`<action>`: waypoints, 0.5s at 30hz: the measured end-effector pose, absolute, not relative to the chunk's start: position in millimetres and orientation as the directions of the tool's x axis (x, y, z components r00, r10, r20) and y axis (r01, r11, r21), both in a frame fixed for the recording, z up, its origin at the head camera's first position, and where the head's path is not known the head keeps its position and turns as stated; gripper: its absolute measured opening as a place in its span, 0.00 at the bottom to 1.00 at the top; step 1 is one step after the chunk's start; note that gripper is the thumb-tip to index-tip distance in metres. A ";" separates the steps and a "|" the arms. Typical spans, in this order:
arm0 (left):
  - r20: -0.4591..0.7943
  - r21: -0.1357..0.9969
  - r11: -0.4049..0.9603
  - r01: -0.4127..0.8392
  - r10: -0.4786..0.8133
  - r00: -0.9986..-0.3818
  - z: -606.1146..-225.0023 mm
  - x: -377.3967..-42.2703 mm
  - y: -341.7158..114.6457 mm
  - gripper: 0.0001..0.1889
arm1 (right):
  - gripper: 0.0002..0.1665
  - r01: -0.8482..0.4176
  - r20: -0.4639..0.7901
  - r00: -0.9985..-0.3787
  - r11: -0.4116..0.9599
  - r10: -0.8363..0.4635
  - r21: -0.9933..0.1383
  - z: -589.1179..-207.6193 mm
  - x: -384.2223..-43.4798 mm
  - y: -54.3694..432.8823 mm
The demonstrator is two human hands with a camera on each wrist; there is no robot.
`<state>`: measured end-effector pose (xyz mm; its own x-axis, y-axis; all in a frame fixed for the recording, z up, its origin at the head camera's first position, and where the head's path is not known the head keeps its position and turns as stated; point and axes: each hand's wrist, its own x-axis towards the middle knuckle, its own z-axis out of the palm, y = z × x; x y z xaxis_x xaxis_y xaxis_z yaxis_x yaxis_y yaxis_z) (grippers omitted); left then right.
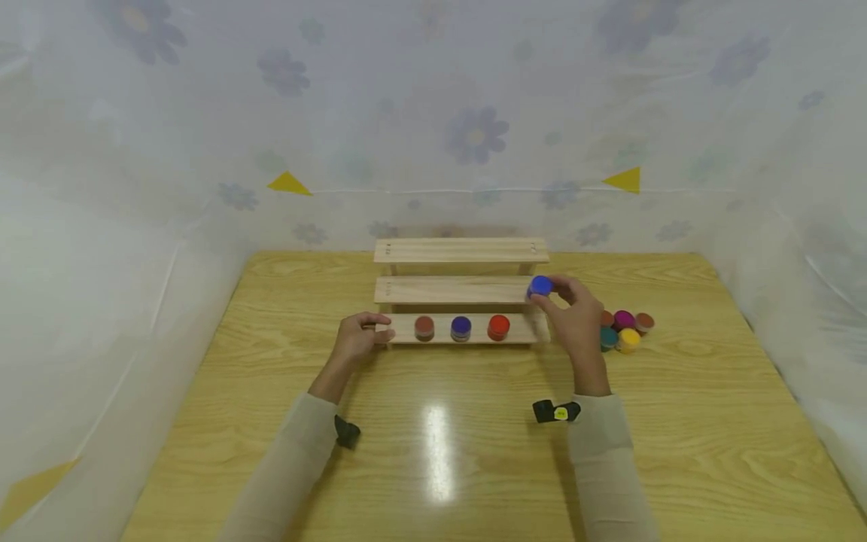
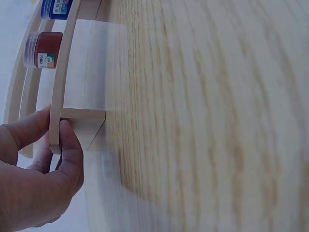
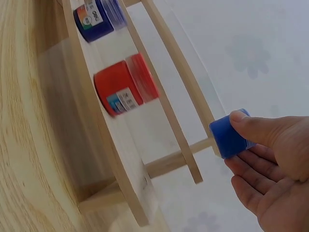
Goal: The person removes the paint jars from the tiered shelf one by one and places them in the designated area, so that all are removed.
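Note:
A three-tier wooden rack [image 1: 460, 290] stands at the back of the table. My left hand [image 1: 357, 337] grips the left end of its lowest tier, thumb on one side of the board and fingers on the other in the left wrist view. Along that tier sit a brown paint jar [image 1: 424, 328], a dark blue paint jar [image 1: 460, 328] and a red paint jar [image 3: 123, 86]. With thumb and fingers, my right hand [image 1: 576, 316] holds a bright blue paint jar [image 3: 228, 137] by the right end of the middle tier. Whether that jar touches the board I cannot tell.
Several more paint jars stand in a cluster right of the rack, among them a yellow jar [image 1: 628, 341], a purple jar [image 1: 624, 321] and a teal jar [image 1: 608, 339]. A flower-patterned sheet [image 1: 406, 113] hangs behind the wooden table [image 1: 379, 452].

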<state>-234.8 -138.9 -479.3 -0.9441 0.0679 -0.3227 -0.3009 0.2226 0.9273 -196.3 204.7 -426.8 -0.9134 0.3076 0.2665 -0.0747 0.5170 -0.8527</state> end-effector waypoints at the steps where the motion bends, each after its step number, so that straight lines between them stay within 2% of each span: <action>1: -0.325 0.926 0.224 -0.303 0.068 -0.943 -479.9 -235.2 -139.1 0.15 | 0.27 -0.076 0.275 -0.908 0.521 0.317 -0.850 -426.3 -195.8 206.2; 15: -0.327 0.924 0.228 -0.306 0.059 -0.943 -477.3 -235.1 -138.2 0.14 | 0.27 -0.027 0.271 -0.888 0.548 0.371 -0.836 -426.9 -188.2 229.6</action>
